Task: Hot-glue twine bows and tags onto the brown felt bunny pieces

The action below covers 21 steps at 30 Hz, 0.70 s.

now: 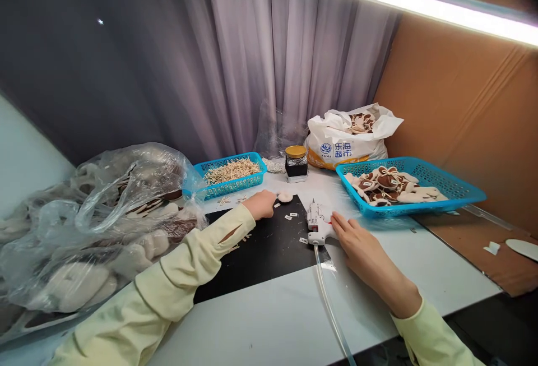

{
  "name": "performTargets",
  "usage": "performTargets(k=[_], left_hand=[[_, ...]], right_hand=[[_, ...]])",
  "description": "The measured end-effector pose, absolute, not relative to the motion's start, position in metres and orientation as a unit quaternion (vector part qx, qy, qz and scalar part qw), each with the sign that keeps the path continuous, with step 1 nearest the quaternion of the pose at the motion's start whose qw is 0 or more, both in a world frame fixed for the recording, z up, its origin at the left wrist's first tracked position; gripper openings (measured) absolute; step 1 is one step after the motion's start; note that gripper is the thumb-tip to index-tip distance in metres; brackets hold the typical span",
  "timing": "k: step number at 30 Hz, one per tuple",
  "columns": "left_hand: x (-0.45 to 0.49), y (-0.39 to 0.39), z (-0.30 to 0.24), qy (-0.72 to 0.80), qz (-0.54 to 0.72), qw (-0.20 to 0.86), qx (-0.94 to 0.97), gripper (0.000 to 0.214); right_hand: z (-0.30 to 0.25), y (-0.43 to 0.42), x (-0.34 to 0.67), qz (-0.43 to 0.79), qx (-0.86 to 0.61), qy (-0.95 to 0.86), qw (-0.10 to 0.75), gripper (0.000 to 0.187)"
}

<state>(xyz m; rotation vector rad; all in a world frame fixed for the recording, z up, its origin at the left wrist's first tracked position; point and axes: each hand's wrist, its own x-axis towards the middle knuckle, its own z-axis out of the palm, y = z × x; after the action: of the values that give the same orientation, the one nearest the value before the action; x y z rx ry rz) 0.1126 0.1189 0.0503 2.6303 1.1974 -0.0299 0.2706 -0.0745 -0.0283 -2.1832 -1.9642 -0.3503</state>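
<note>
My left hand [260, 204] is closed over the far part of a black mat [260, 254], its fingertips pinched; whatever they hold is hidden. Just beyond them lies a small fluffy white piece [285, 197]. My right hand [357, 245] has its fingers over the handle of a white hot glue gun [316, 223], which lies at the mat's right edge with its nozzle pointing away. A clear glue stick [330, 301] trails from its back toward me. Several small printed labels [293, 214] are scattered on the mat between my hands.
A blue basket [229, 188] holds thin pale sticks or cords. Another blue basket [462, 195] contains brown and white plush pieces. Behind stand a dark jar [296, 165] with a yellow lid and a filled white bag [361, 150]. Clear plastic bags [101, 203] of plush pieces crowd the left.
</note>
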Motion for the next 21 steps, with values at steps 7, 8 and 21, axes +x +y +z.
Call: performTargets(k=[7, 8, 21], left_hand=[[0.07, 0.085, 0.056, 0.371, 0.058, 0.293, 0.879, 0.024], [0.063, 0.074, 0.053, 0.362, 0.077, 0.32, 0.872, 0.026], [0.017, 0.026, 0.003, 0.303, 0.23, 0.677, 0.63, 0.034]], right_hand=[[-0.031, -0.08, 0.279, -0.077, -0.738, -0.644, 0.184, 0.067], [-0.03, -0.083, 0.281, -0.048, -0.723, -0.643, 0.248, 0.066], [-0.011, -0.122, 0.238, 0.5, -0.563, -0.425, 0.503, 0.03]])
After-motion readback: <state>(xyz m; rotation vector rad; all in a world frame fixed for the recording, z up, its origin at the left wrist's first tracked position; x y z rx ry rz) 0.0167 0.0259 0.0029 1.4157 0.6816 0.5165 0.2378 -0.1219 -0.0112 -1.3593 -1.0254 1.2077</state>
